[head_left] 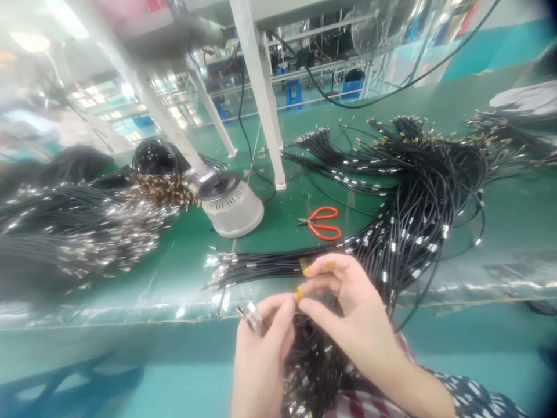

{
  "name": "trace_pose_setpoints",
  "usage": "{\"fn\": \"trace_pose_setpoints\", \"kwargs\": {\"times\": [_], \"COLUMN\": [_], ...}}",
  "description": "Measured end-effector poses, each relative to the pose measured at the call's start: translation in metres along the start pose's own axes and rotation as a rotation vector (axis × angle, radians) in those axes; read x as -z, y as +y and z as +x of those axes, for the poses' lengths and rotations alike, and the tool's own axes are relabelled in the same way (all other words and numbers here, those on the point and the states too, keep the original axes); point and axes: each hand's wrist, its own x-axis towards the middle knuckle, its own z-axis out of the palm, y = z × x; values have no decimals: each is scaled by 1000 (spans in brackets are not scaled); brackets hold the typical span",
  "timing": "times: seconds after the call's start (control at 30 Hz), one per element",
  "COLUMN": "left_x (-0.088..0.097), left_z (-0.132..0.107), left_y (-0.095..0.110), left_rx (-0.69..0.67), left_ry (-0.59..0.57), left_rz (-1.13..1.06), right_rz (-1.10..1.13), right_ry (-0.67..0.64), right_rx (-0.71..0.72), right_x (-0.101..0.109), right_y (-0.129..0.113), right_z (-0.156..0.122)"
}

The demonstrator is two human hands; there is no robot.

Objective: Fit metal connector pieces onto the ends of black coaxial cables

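The yellow piece (298, 294) is tiny and bright, too small and blurred for its shape to be read; it sits right at the fingertips, where the two hands nearly meet. A silvery metal piece (251, 319), shiny and short, juts from the left hand (264, 345), whose thumb and forefinger are pinched together, grasping it. The right hand (354, 302) has its thumb and fingers curved toward the yellow piece; which hand grips that piece, or whether both do, I cannot tell. More yellow shows at the right fingertips.

Below the fingers hangs a bundle of black cables (311, 348) flecked with silver, over a red-and-white checked cloth (359, 403). Just beyond the fingers, more black cables with silvery ends (261, 266) lie across the green table (278, 232), running into a large tangled heap (439, 180) to the right of the fingers. Red-handled snips (310, 222) lie farther beyond, apart from both hands. Beyond and left of the fingers stands a pale grey device (235, 212) with a black round top, and farther left spreads a blurred cable pile (82, 232) with silver and brassy ends. Well beyond the fingers, past the table, a blue bin (351, 87) has something dark at its mouth, near a blue stool (293, 94).
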Motion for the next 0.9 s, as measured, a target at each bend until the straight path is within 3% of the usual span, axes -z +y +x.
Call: {"fn": "trace_pose_setpoints", "kwargs": {"times": [0.13,0.27,0.37,0.53,0.6,0.73,0.8,0.9], "left_x": [0,0,0,3,4,4,3,2], "left_z": [-2,-2,-1,1,1,1,1,0], "left_y": [-2,-5,-6,-7,-6,-4,-3,-3], "left_rx": [-13,-77,-96,-103,-79,-51,-65,-74], "left_ry": [33,64,60,46,39,-13,-35,-45], "left_rz": [30,111,134,207,210,218,233,230], "right_rz": [-48,-24,99,503,555,332,183,41], "right_ry": [92,68,34,18,36,-178,-322,-425], "right_rx": [117,74,-13,-333,-337,-159,-116,-86], "right_x": [-7,-7,-6,1,8,19,20,20], "right_y": [5,2,1,2,-1,-7,-10,-14], "right_z": [1,1,3,13,18,23,24,26]}}
